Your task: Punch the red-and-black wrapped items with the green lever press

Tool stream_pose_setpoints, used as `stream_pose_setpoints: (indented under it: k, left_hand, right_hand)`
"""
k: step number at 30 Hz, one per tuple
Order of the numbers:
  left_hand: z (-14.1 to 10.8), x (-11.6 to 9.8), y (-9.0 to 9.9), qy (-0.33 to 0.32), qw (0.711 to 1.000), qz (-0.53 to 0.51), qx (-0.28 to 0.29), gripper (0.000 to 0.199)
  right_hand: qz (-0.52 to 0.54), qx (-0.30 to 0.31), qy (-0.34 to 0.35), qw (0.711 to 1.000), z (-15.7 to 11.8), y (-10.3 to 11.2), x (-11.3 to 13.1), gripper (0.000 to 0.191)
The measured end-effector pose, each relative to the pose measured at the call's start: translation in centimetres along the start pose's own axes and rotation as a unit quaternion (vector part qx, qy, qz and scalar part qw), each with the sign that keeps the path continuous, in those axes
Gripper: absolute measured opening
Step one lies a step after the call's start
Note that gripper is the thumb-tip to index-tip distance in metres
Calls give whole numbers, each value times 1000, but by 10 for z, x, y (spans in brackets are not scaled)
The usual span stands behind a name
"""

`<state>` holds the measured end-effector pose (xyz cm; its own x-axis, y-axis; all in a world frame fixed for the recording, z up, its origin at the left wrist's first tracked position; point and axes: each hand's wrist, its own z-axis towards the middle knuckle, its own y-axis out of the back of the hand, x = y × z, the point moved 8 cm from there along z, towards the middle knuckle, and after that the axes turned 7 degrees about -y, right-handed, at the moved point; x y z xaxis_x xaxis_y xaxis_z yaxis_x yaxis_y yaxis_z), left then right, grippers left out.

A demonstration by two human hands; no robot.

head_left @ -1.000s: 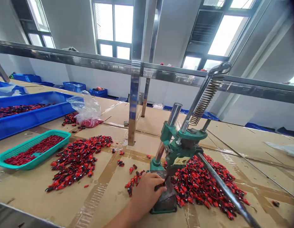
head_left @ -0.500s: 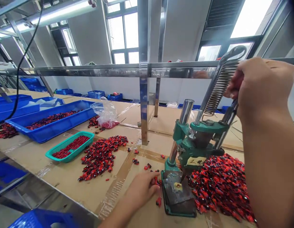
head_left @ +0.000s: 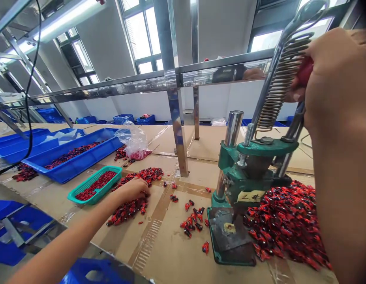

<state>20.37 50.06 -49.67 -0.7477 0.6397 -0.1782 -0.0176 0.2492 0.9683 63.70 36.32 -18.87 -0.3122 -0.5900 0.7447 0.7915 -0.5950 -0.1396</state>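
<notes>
The hand press [head_left: 259, 148] wears glossy green paint over rough-looking cast metal, with a polished steel column [head_left: 234, 128] and a bare wire spring [head_left: 274, 94]; its base plate [head_left: 220, 228] is dull, scuffed dark metal. The red lever knob [head_left: 305, 71] looks smooth. Shiny plastic pieces [head_left: 286, 225], red and black, form the heap. Matt brown cardboard covers the worktop [head_left: 171, 252], crossed by shiny packing tape [head_left: 149, 238]. The green basket [head_left: 107, 189] is perforated plastic, the blue tray [head_left: 91, 160] smooth plastic, the bag [head_left: 135, 138] clear crinkled film, the post [head_left: 178, 134] mirror-bright metal.
</notes>
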Motion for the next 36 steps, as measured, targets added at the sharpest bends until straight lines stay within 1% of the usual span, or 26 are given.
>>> stream_pose_setpoints:
  k: [2, 5, 6, 7, 9, 10, 11, 12, 14, 15, 16, 18, 21, 25, 28, 31, 33, 36]
  left_hand:
    - [5, 0, -1, -10, 1000, -4, 7, 19]
    - [9, -6, -1, -6, 1000, -11, -12, 8]
    - [11, -13, 0, -4, 999, -19, -29, 10]
    - [13, -24, 3, -1, 997, -40, -59, 19]
    - [19, -57, 6, -2, 981, -126, -145, 34]
    - [23, -79, 6, -8, 964, -186, -187, 38]
    - [27, -104, 1, -20, 944, -247, -218, 36]
    - [33, -131, -7, -34, 928, -294, -225, 32]
    - [47, -187, -30, -59, 912, -354, -198, 26]
    - [54, -209, -42, -56, 907, -376, -183, 27]
    - [61, -227, -53, -50, 902, -392, -174, 29]
    - [72, -250, -67, -38, 896, -407, -172, 37]
    - [80, -263, -73, -51, 897, -392, -197, 42]
    - [79, -263, -71, -65, 913, -306, -262, 39]
    - [78, -266, -70, -71, 912, -269, -300, 42]
    - [80, -272, -70, -92, 906, -269, -313, 38]
    - [82, -273, -71, -93, 905, -269, -316, 36]
    - [84, -271, -74, -83, 908, -266, -314, 40]
  right_hand:
    - [25, -5, 20, 999, 1, 0, 4, 14]
    - [61, 1, 35, 998, 7, 0, 2, 15]
    - [67, 4, 33, 997, 9, 0, 0, 15]
    - [66, 8, 30, 997, 11, 0, -2, 16]
    - [62, 23, 33, 997, 12, -1, -2, 19]
    - [55, 35, 35, 997, 13, -2, -2, 22]
    - [46, 45, 33, 997, 13, -3, -2, 24]
    - [36, 54, 30, 997, 13, -5, -1, 27]
    - [18, 68, 22, 997, 13, -7, -1, 30]
    - [16, 67, 20, 997, 13, -7, 0, 30]
    - [18, 63, 21, 998, 12, -6, 1, 30]
    - [24, 53, 24, 998, 11, -5, 3, 31]
    - [14, 57, 27, 998, 10, -5, 3, 33]
    - [17, 58, 37, 998, 10, -4, 4, 32]
    - [18, 65, 53, 996, 11, -7, 4, 33]
    - [22, 66, 55, 996, 13, -9, 1, 33]
    - [24, 64, 53, 996, 14, -8, 1, 33]
    - [12, 66, 61, 996, 6, 1, 12, 32]
